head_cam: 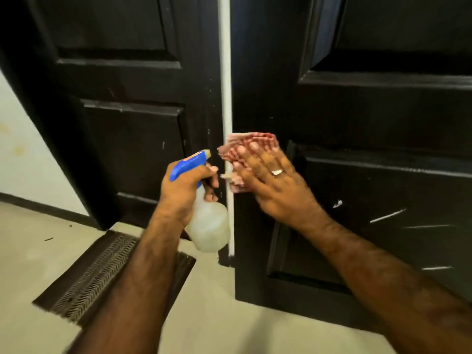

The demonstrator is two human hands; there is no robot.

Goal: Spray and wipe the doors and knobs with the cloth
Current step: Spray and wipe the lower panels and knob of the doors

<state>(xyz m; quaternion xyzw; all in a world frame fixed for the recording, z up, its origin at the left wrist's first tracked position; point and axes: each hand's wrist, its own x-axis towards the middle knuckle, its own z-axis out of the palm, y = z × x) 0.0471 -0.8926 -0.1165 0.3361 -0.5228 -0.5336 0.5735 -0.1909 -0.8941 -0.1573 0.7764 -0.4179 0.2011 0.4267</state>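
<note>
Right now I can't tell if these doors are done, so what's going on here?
A person is mid-clean. The right hand presses a folded red-and-white checked cloth flat against the edge of the right black door, beside the white strip. The left hand grips a spray bottle with a blue trigger head, its nozzle pointing towards the cloth. White scuffs remain on that door's lower panel.

Your left hand (187,186) grips the spray bottle (208,221) by its neck, nozzle toward your right hand (277,185). That hand presses the red checked cloth (245,146) with straight fingers against the black door (370,118), beside the white strip (226,85). A mat (102,272) lies below your left forearm.
</note>
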